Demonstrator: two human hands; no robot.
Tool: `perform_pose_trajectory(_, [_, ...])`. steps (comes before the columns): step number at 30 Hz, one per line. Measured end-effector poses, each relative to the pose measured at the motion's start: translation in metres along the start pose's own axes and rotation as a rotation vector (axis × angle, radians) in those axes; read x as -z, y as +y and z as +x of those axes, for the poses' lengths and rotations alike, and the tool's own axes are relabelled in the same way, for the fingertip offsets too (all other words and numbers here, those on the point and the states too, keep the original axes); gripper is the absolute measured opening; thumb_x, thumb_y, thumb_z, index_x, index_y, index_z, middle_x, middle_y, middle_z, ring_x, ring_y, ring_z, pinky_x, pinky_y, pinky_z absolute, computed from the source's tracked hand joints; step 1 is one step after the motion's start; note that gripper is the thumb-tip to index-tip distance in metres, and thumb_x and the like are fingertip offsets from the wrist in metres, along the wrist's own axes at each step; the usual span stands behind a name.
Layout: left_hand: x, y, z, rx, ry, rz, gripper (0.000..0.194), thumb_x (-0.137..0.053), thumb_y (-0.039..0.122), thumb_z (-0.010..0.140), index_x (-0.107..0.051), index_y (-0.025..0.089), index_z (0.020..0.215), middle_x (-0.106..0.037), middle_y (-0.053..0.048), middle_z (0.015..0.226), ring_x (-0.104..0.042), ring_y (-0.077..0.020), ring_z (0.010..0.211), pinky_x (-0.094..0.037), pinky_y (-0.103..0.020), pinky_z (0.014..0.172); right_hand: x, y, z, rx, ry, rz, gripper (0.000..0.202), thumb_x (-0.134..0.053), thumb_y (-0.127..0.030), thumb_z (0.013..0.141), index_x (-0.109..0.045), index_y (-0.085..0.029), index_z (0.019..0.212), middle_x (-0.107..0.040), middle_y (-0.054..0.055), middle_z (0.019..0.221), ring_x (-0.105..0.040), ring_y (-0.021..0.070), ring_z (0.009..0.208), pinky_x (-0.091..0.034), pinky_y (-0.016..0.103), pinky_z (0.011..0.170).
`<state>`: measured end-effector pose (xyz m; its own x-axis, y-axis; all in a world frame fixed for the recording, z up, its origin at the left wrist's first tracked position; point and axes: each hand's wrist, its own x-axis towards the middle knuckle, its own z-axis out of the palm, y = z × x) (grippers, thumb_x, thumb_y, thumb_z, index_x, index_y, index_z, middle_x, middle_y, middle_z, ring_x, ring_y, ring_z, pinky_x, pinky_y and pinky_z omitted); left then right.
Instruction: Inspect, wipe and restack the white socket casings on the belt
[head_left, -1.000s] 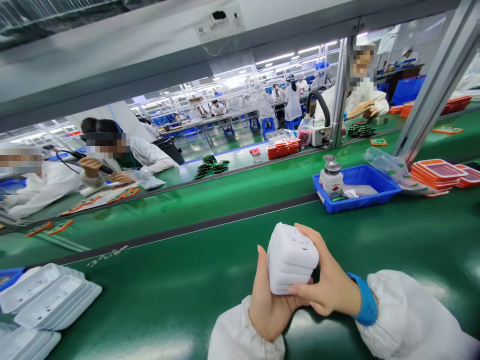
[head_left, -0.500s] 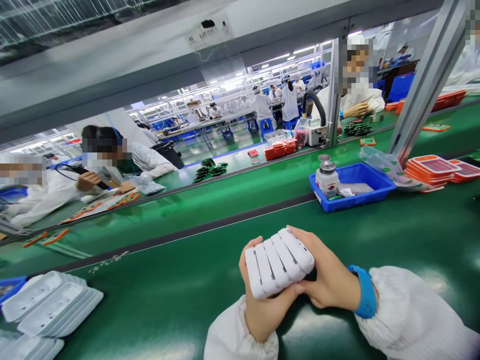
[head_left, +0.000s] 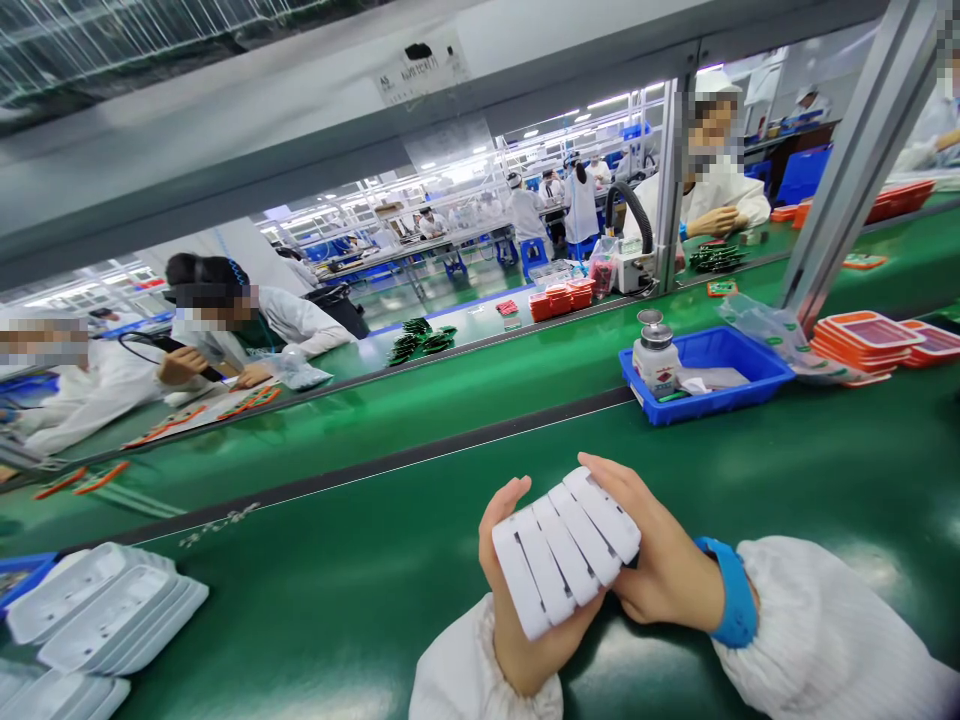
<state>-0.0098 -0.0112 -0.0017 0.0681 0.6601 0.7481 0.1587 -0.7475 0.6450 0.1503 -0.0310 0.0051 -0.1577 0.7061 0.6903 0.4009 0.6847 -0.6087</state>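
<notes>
Several white plastic casings [head_left: 564,552] are held side by side as one stack, end-on to me, above the green work surface. My left hand [head_left: 517,600] wraps the stack from the left and below, its fingertips showing past the top left edge. On the other side, my right hand [head_left: 660,555] grips the right end, fingers along the far top corner. A blue band [head_left: 733,592] circles my right wrist. Thin dark gaps run between the casings. Their far sides and part of my fingers are hidden.
At the left lie stacked pale plastic covers [head_left: 112,615] beside a blue bin edge. A blue tray [head_left: 709,400] with a metal-topped bottle [head_left: 656,358] stands ahead, near stacked orange-rimmed frames [head_left: 862,340]. Across the green conveyor [head_left: 480,365], co-workers sit by boards. A metal post [head_left: 855,160] rises right.
The stack has tilted and dropped slightly to the right, its casings now more staggered. My left fingers have loosened away from its upper left edge. Orange-edged pieces on the conveyor have shifted left.
</notes>
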Motion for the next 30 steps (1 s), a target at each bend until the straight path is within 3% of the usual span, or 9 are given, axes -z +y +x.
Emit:
perform_pose_trajectory(7, [0.000,0.001,0.000,0.006,0.034,0.049,0.103,-0.082,0.033,0.053,-0.022,0.025,0.137,-0.042,-0.011,0.132,-0.051,-0.0285,0.111,-0.050,-0.038,0.085,0.000,-0.003,-0.001,0.015,-0.002,0.026,0.075,-0.045,-0.011,0.073,-0.020,-0.023,0.143,-0.025,0.008,0.142,-0.028,0.0297,0.128,-0.032,0.049,0.104])
perform_pose_trajectory(13, [-0.001,0.004,-0.001,0.122,-0.008,0.081,0.096,-0.078,0.032,0.061,-0.021,0.027,0.138,-0.036,-0.011,0.134,-0.042,-0.0299,0.121,-0.042,-0.044,0.097,0.000,-0.004,0.003,-0.066,0.023,0.042,0.072,-0.051,-0.013,0.073,-0.026,-0.022,0.140,-0.030,0.010,0.138,-0.030,0.0306,0.126,-0.032,0.050,0.105])
perform_pose_trajectory(17, [-0.001,0.002,0.003,0.272,-0.138,0.269,0.090,-0.069,0.025,0.072,-0.013,0.028,0.142,-0.027,-0.011,0.139,-0.031,-0.0283,0.130,-0.032,-0.048,0.106,-0.004,0.008,0.001,-0.280,-0.039,0.230,0.059,-0.060,-0.020,0.075,-0.039,-0.021,0.131,-0.041,0.013,0.127,-0.045,0.0303,0.115,-0.040,0.048,0.099])
perform_pose_trajectory(21, [0.004,0.003,0.011,0.172,-0.211,0.425,0.085,-0.064,0.023,0.076,-0.013,0.024,0.144,-0.022,-0.013,0.142,-0.027,-0.0275,0.132,-0.031,-0.045,0.108,-0.014,0.031,-0.011,-0.490,-0.091,0.639,0.085,-0.065,-0.031,0.078,-0.009,-0.027,0.142,-0.049,0.012,0.120,-0.058,0.0268,0.101,-0.051,0.045,0.087])
perform_pose_trajectory(23, [0.008,0.005,0.016,0.097,-0.248,0.471,0.081,-0.067,0.026,0.072,-0.025,0.020,0.140,-0.028,-0.013,0.141,-0.031,-0.0284,0.129,-0.032,-0.044,0.107,-0.019,0.041,-0.018,-0.531,-0.167,0.718,0.088,-0.067,-0.034,0.078,-0.007,-0.028,0.142,-0.051,0.012,0.118,-0.058,0.0274,0.101,-0.051,0.045,0.087])
perform_pose_trajectory(26, [0.014,0.007,0.022,0.103,-0.324,0.489,0.076,-0.076,0.032,0.060,-0.045,0.016,0.128,-0.043,-0.013,0.133,-0.042,-0.0293,0.120,-0.039,-0.041,0.102,-0.023,0.051,-0.026,-0.505,-0.246,0.562,0.071,-0.063,-0.037,0.077,-0.027,-0.024,0.137,-0.056,0.013,0.112,-0.060,0.0294,0.097,-0.056,0.042,0.080])
perform_pose_trajectory(30, [0.016,0.007,0.024,0.108,-0.343,0.507,0.075,-0.078,0.037,0.055,-0.052,0.016,0.123,-0.047,-0.014,0.130,-0.046,-0.0294,0.115,-0.042,-0.041,0.098,-0.022,0.062,-0.034,-0.245,-0.201,-0.047,0.055,-0.056,-0.031,0.073,-0.043,-0.020,0.126,-0.049,0.015,0.120,-0.052,0.0365,0.107,-0.049,0.049,0.089])
